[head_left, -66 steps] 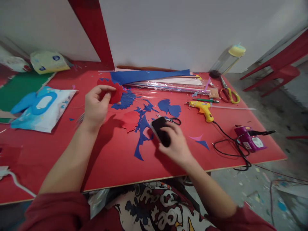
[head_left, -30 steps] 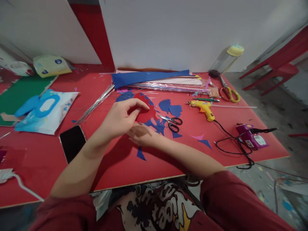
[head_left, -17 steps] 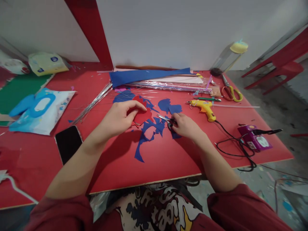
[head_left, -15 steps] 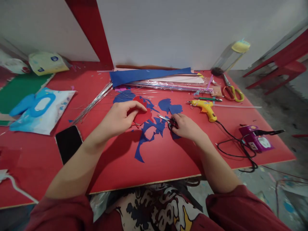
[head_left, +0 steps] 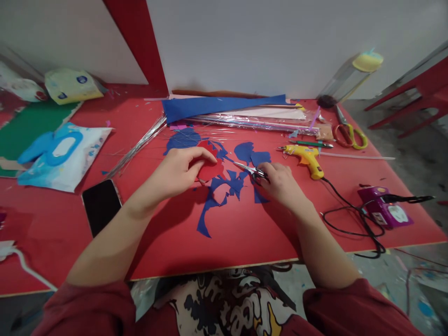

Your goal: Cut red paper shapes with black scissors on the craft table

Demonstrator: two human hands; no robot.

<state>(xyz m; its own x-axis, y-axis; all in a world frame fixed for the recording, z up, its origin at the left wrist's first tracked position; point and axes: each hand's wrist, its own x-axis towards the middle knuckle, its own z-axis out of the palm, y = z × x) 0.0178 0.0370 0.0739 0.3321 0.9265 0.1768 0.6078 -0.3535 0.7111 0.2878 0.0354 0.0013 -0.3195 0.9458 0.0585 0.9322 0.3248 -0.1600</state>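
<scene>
My left hand (head_left: pixel 175 173) pinches a red paper cut-out (head_left: pixel 210 168) just above the red table (head_left: pixel 238 233). My right hand (head_left: pixel 282 183) is closed round the black handles of small scissors (head_left: pixel 252 171), whose blades point left toward the red piece. Blue paper scraps (head_left: pixel 224 189) lie under and between both hands. A black phone (head_left: pixel 101 205) rests face up to the left of my left forearm.
A yellow glue gun (head_left: pixel 305 158) with a black cord lies right of my right hand, and a purple device (head_left: pixel 385 212) sits near the right edge. Orange-handled scissors (head_left: pixel 348 133), a blue sheet (head_left: pixel 224 105), wrapped sticks, silver wires (head_left: pixel 136 149) and a wipes pack (head_left: pixel 59 156) lie around.
My right hand set the phone down at the left, swept back across and closed on the small scissors. My left hand brought the red cut-out to the middle.
</scene>
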